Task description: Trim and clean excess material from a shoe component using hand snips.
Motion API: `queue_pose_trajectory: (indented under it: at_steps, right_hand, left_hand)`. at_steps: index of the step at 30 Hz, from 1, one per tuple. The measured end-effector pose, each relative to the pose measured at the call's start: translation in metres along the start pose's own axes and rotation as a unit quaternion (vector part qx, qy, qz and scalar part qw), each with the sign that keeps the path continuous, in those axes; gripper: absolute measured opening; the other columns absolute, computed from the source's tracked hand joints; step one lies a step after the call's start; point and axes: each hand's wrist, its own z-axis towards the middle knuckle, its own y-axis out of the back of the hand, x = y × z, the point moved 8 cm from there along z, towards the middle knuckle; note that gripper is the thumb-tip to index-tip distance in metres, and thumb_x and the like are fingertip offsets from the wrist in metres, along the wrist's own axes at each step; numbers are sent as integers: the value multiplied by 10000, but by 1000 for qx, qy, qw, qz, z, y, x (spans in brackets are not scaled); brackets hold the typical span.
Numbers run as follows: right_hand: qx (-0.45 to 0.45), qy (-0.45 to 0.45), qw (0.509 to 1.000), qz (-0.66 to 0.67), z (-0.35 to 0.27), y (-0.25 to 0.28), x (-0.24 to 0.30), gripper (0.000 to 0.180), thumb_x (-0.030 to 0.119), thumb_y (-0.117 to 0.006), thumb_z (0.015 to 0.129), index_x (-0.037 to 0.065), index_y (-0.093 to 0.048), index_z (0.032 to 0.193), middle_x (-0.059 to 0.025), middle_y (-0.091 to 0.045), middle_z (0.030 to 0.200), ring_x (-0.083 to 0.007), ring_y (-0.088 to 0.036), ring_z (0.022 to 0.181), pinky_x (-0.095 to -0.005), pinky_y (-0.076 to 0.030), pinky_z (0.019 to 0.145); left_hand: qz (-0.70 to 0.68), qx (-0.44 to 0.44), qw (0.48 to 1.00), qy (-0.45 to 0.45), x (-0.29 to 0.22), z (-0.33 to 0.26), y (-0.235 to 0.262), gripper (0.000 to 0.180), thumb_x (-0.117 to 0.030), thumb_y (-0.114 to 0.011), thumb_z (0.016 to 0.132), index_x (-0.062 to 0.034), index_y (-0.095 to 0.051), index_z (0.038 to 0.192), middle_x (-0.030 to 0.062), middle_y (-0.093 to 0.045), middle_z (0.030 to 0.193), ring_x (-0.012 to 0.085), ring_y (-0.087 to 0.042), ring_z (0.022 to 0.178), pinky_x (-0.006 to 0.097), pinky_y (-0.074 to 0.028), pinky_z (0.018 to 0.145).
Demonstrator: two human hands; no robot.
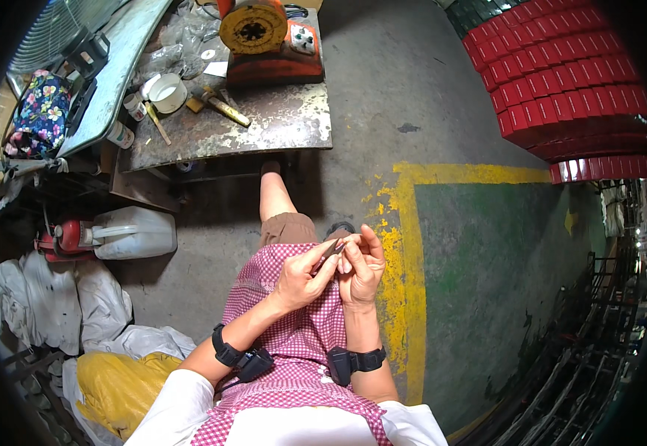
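A left hand (299,282) and right hand (362,276) meet before a checked apron (305,327), a small dark piece (331,251) between them.
Left thumb and finger pinch it; right fingertips close at its end, their hold unclear. A slack pinch could drop it onto the concrete floor (375,89). Beyond: a worn, cluttered table (293,123) and stacked red boxes (554,82).

"What's the floor (383,89) like from where you stand?"

"Bare grey concrete, scuffed and stained. A worn yellow line (406,282) runs just right of the fingers (373,244), and beyond it there's a green-painted patch (479,267)."

"And the furniture?"

"A worktable (293,104) with its top flaking, ahead and left of the fingers; dark metal racking (598,349) well off to their right."

"Light?"

"It gleams on the worktable, while the floor beneath lies in shadow."
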Motion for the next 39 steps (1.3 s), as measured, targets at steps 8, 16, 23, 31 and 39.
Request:
queue_pose_trajectory:
  at_steps: [8,16,23,31,39]
  right_hand:
    - [2,-2,1000,-5,0,-2,0,351,-69,-553,827,56,-555,1155,-112,-624,870,-59,-492,557,-173,-422,495]
    - [5,-10,1000,-13,-1,-1,-1,358,-76,-553,822,38,-543,1161,-117,-627,866,-54,-481,537,-172,-410,481]
    - [-9,-29,999,-18,-1,-1,-1,369,-61,-556,822,22,-515,1180,-117,-641,884,-34,-450,500,-166,-390,459]
    - [-26,-42,999,-21,-1,0,-1,372,-61,-557,821,7,-502,1182,-125,-645,887,-31,-454,487,-169,-392,448]
    - [-20,-25,999,-33,1,-1,0,281,41,-503,886,-36,-494,1156,-144,-626,943,-84,-524,593,-197,-444,544]
  left_hand:
    - [2,1,1000,4,2,-2,1,314,-48,-546,859,16,-544,1167,31,-599,638,54,-543,535,197,-424,467]
    - [4,-2,1000,5,3,-5,2,304,-45,-543,862,20,-549,1159,28,-588,610,51,-533,512,196,-415,450]
    - [0,1,1000,11,5,-5,2,302,-47,-540,864,22,-549,1158,31,-592,618,52,-534,510,194,-415,448]
    - [-12,1,1000,7,4,-5,3,291,-50,-534,867,24,-554,1148,31,-591,624,52,-521,490,193,-401,432]
    - [-9,5,1000,11,5,-5,5,419,-55,-467,894,7,-386,1301,18,-569,605,40,-482,444,181,-380,411]
